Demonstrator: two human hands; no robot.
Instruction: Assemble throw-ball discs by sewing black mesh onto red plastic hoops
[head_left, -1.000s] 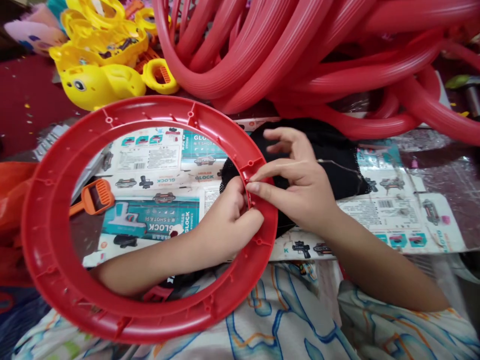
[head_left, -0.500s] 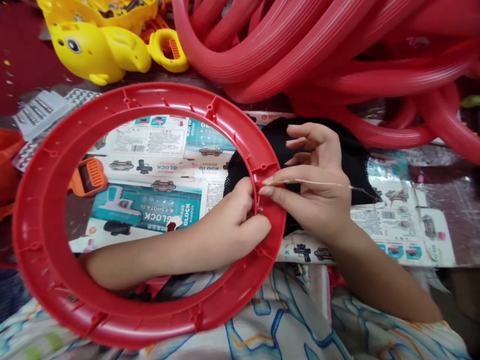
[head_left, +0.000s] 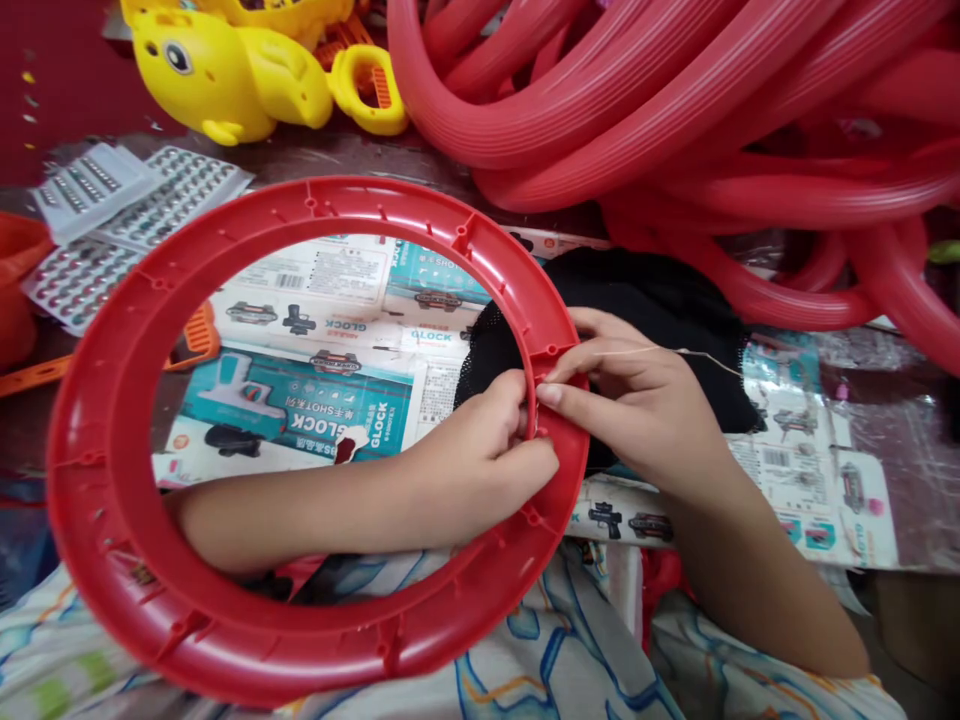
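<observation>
A large red plastic ring [head_left: 86, 410], its ribbed hollow side facing me, is tilted up over my lap and the table edge. My left arm passes through its opening, and my left hand [head_left: 495, 440] is closed around the ring's right side, thumb on the hollow face. There my right hand [head_left: 637, 410] pinches a thin pale string [head_left: 709, 357] between thumb and forefinger, close against the inner rim. The string trails off to the right over the back of that hand. Black mesh-edged fabric [head_left: 675, 285] lies behind the ring and right hand.
A flattened printed carton [head_left: 300, 400] covers the tabletop. Thick red ribbed tubes [head_left: 600, 110] pile up at the back right. Yellow toy fish-like parts [head_left: 217, 80] sit at the back left, near trays of small metal screws [head_left: 180, 190]. An orange part [head_left: 201, 333] lies behind the ring.
The view has shifted, with the ring and both hands appearing slightly further right. My right hand's raised fingers have curled down towards the ring's rim; the left hand keeps its grip.
</observation>
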